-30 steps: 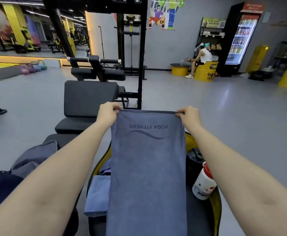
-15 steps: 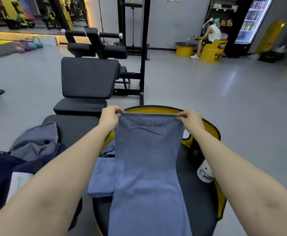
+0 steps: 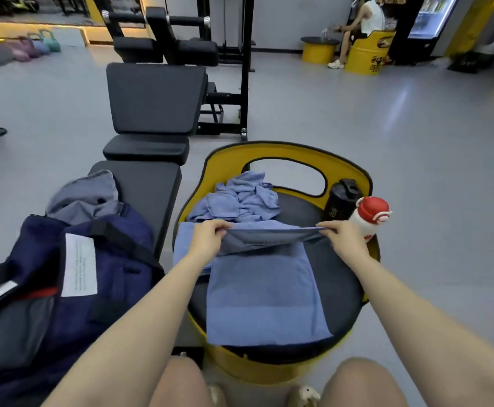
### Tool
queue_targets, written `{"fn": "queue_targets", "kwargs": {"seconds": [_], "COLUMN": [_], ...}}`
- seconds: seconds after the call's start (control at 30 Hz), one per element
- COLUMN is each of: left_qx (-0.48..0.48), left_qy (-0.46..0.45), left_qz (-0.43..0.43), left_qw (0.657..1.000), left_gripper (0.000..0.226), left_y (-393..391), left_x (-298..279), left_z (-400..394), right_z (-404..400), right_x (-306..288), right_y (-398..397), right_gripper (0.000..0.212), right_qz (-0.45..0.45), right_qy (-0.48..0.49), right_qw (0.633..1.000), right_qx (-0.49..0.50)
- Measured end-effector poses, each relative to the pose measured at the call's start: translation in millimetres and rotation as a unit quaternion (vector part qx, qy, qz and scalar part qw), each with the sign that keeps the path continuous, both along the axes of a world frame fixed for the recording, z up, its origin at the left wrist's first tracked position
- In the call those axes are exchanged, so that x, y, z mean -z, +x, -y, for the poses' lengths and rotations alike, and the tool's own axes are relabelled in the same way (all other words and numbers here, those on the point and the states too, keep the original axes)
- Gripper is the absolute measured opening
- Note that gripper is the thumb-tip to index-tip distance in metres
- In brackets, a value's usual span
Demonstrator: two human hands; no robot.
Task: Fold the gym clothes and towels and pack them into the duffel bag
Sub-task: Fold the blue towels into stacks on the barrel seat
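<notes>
The navy duffel bag (image 3: 63, 277) lies open on the black bench (image 3: 148, 186) at about eight o'clock, a grey garment (image 3: 84, 195) bunched at its far end; whether that garment is packed or just resting there I cannot tell. No towel shows inside the bag. On the yellow drum stool (image 3: 283, 154) at six o'clock, the blue towel (image 3: 263, 298) lies flat with its far edge lifted and stretched between both hands: the left hand (image 3: 207, 239) pinches one corner, the right hand (image 3: 345, 239) pinches the other. This looks like a fold halfway through (one more would make it bag-sized). A flat towel (image 3: 185, 242) peeks out beneath at nine o'clock, and a crumpled towel (image 3: 239, 198) at twelve o'clock remains unfolded. So packing has barely begun.
</notes>
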State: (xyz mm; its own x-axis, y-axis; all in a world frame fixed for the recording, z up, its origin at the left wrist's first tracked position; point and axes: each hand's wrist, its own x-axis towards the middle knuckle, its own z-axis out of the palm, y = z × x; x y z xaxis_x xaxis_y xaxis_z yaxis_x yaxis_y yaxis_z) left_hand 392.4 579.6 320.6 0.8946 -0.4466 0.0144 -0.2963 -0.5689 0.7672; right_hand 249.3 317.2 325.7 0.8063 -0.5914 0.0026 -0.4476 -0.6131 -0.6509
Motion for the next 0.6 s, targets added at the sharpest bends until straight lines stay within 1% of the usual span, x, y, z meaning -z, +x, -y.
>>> {"fn": "queue_targets", "kwargs": {"seconds": [0.1, 0.17, 0.27, 0.33, 0.47, 0.6], "left_qx": [-0.006, -0.009, -0.003, 0.005, 0.012, 0.065], "left_qy": [0.025, 0.037, 0.082, 0.105, 0.139, 0.184], "left_qz": [-0.022, -0.036, -0.062, -0.075, -0.09, -0.141], "left_qw": [0.999, 0.999, 0.995, 0.992, 0.986, 0.971], "left_gripper": [0.024, 0.024, 0.025, 0.024, 0.024, 0.024], "left_y": [-21.9, -32.6, -44.9, -51.6, -63.4, -65.7], "left_x": [20.9, 33.3, 47.8, 57.8, 77.9, 85.2], "left_z": [-10.9, -19.1, -27.6, -30.4, -35.8, -38.8], "right_z": [-11.3, -18.3, -25.7, -29.7, -30.9, -26.3], "right_x": [22.0, 36.4, 53.7, 60.5, 75.3, 88.5], "right_y": [-22.2, -33.0, -44.8, -51.2, -62.9, -67.7], "right_gripper": [0.025, 0.024, 0.024, 0.024, 0.023, 0.018], "right_qz": [-0.014, -0.043, -0.091, -0.103, -0.126, -0.191], "right_qy": [0.007, 0.004, -0.024, -0.019, 0.01, 0.068], "right_qw": [1.0, 0.999, 0.995, 0.994, 0.991, 0.977], "right_qx": [0.008, 0.009, -0.021, -0.029, -0.041, -0.065]}}
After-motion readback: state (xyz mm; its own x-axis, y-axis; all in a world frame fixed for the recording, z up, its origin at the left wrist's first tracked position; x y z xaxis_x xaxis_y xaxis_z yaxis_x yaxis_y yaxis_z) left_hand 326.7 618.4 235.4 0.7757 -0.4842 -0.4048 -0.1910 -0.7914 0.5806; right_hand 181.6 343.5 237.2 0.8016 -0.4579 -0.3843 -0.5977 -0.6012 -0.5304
